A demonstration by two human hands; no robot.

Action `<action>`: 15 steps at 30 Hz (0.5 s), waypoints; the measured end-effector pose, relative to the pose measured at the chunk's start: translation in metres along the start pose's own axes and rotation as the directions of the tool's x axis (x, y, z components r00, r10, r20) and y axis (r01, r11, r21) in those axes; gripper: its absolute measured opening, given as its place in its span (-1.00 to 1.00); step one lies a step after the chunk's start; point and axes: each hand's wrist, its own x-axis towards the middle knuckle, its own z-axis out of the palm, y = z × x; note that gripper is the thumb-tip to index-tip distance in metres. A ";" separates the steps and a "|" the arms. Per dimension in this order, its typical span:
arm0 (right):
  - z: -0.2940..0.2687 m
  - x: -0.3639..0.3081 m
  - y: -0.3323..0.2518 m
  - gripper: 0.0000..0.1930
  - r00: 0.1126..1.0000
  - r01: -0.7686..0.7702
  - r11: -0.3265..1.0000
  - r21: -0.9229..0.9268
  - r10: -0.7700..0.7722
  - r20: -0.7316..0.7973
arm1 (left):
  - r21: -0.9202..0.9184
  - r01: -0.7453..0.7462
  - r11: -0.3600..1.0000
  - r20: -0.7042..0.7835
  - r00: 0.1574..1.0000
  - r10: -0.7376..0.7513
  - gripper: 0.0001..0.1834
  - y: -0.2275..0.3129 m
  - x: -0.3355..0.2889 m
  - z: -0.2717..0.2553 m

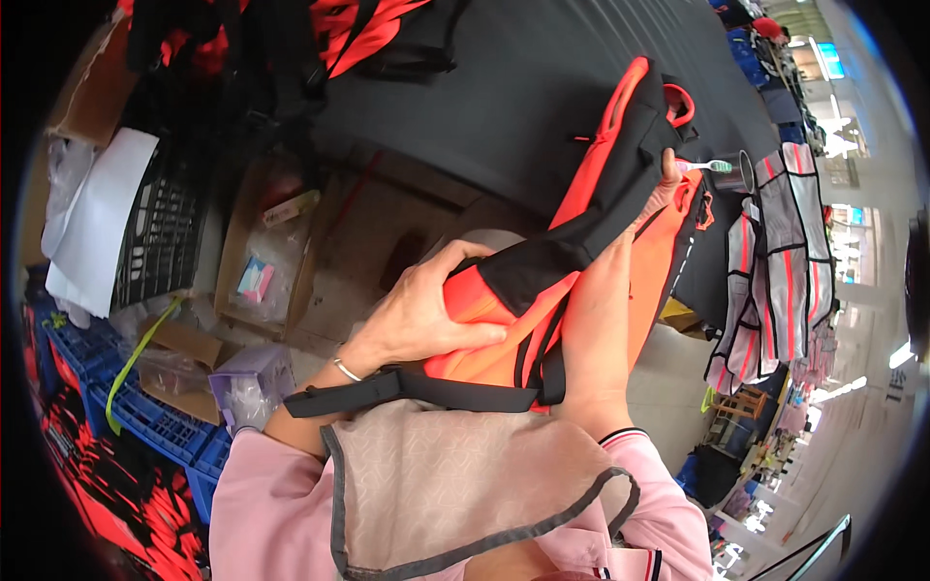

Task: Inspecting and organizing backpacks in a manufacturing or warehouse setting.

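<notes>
An orange and black fabric bag [523,276] is stretched slantwise in front of me, its near end close to my lap and its far end over the dark table. My left hand [417,315] grips the near end, thumb on the orange cloth and fingers around the black part. Further up, my right hand [659,198] holds the bag's black panel; the thumb shows, while the other fingers are hidden behind the fabric. My right forearm lies across the orange side. A black webbing strap [417,389] hangs across my left forearm, above a greyish-pink apron [475,474].
A dark-covered table [484,107] spreads ahead, with more orange and black bags [281,48] at its far left. A toothbrush [712,166] lies by a dark cup [741,172] at the right. Cardboard box [266,257], black crate [160,232] and blue crates [155,421] stand left.
</notes>
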 end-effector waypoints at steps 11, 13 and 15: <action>-0.008 0.001 0.007 -0.62 0.973 -0.220 0.958 0.182 0.203 0.107 | -0.043 -0.025 0.999 -0.186 0.982 0.017 -0.36 -0.008 -0.004 0.013; 0.026 0.002 0.030 -0.78 0.979 -0.026 0.975 -0.223 -0.020 -0.202 | -0.041 0.002 0.999 -0.198 0.980 -0.010 -0.35 -0.014 -0.005 0.011; 0.012 0.014 0.029 -0.85 0.967 -0.145 0.911 -0.386 0.048 -0.250 | -0.190 0.035 0.981 -0.178 0.981 -0.069 -0.26 -0.029 -0.007 0.010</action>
